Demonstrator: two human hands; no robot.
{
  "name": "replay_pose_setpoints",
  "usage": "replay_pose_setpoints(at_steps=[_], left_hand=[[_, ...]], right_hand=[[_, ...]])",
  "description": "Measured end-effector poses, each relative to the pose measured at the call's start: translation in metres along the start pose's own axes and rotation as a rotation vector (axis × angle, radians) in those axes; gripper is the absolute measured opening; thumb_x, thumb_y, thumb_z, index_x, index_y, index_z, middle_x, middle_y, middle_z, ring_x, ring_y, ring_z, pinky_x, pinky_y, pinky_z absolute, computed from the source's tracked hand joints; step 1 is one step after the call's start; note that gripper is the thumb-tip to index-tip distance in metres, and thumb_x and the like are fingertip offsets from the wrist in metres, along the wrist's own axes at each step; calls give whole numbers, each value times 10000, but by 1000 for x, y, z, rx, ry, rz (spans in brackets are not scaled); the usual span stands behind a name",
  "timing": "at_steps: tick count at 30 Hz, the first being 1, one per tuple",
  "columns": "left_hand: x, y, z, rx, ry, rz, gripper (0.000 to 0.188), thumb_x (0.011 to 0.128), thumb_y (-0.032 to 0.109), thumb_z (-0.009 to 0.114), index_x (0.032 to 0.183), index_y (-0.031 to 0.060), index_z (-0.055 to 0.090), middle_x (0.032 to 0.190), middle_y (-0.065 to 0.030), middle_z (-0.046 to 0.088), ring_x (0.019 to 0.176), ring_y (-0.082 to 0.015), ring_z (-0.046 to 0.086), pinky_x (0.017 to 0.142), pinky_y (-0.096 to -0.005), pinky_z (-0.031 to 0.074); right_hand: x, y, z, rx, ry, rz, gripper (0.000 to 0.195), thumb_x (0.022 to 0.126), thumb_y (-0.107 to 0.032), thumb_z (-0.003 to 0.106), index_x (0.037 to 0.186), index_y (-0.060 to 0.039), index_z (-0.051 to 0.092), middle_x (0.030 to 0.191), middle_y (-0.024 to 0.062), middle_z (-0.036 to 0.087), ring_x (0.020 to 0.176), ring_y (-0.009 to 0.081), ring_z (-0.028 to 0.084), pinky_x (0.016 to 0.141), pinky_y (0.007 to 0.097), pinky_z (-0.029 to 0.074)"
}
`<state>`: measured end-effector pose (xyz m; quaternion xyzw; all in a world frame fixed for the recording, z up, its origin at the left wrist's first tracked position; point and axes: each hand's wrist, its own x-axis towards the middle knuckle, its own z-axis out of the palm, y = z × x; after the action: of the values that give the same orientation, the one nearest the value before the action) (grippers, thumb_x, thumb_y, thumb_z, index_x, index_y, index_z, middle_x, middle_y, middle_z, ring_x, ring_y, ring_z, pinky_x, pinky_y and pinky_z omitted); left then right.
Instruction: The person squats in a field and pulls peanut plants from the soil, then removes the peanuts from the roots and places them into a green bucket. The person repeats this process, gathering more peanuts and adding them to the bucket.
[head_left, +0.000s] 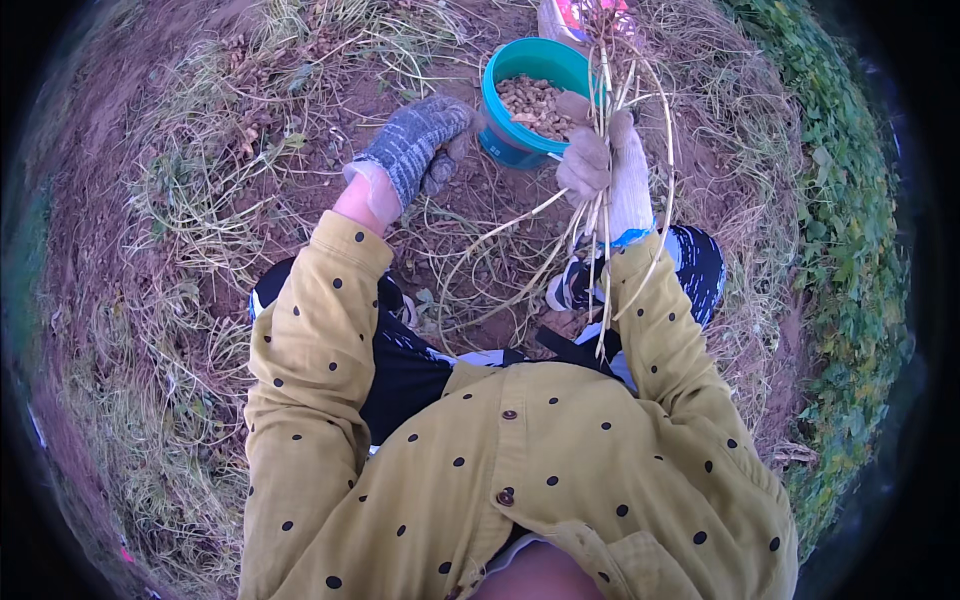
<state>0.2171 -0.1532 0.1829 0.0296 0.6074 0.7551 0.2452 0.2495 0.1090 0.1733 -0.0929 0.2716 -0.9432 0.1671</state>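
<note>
My right hand (607, 169), in a pale knit glove with dirty fingertips, grips a bunch of peanut stalks (604, 90). Their tangled root end points away from me and the long stems trail back over my right forearm. Beyond the hand stands a teal plastic bucket (499, 142), partly filled with unshelled peanuts (529, 105); the stalks cross in front of its right rim. To the bucket's left is my left hand (424, 146) in a grey knit glove, its fingers curled. The inside of that hand is hidden, so whether it holds anything does not show.
Pulled stems and dry vines (202, 217) litter the brown soil on both sides. A bag with bright pink print (559, 21) sits behind the bucket. Green leafy plants (844, 247) line the right edge. My shoes (559, 292) and knees are close below my hands.
</note>
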Motion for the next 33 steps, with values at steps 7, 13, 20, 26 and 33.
replay_pose_setpoints(at_steps=[7, 13, 20, 26, 33], left_hand=[[7, -7, 10, 87, 49, -30, 268, 1020, 265, 542, 1011, 59, 713, 650, 33, 548, 463, -44, 430, 408, -200, 317], [23, -6, 34, -4, -20, 32, 324, 1025, 311, 544, 1270, 113, 621, 644, 15, 533, 442, -63, 462, 377, -227, 359], [27, -26, 67, -342, -211, 6, 385, 1037, 430, 519, 913, 75, 600, 701, 18, 580, 543, -26, 498, 456, -171, 383], [28, -31, 63, -631, -283, -67, 477, 1034, 469, 500, 1144, 27, 646, 742, 3, 561, 625, -102, 548, 483, -234, 438], [2, 2, 59, -68, -232, -19, 287, 999, 310, 569, 959, 39, 655, 683, 9, 554, 513, -79, 488, 440, -222, 374]], right_hand=[[0, -72, -12, 86, -387, -91, 543, 1065, -477, 393, 1260, 15, 516, 582, -32, 416, 419, 76, 433, 437, 259, 392], [-10, -71, -11, 53, -484, 105, 648, 1013, -599, 417, 1334, -51, 550, 559, -48, 494, 353, 65, 471, 407, 237, 426], [-19, -14, 24, 16, -195, 158, 620, 1000, -629, 418, 1211, -67, 576, 520, -73, 412, 357, 60, 421, 359, 228, 346], [-20, -17, 15, -34, -157, 104, 552, 1041, -536, 404, 1200, -28, 552, 578, -53, 399, 394, 68, 357, 385, 240, 281], [-12, -11, 37, -709, 430, -77, 395, 1029, -369, 536, 1178, -12, 615, 721, -19, 557, 467, 46, 397, 442, 223, 306]])
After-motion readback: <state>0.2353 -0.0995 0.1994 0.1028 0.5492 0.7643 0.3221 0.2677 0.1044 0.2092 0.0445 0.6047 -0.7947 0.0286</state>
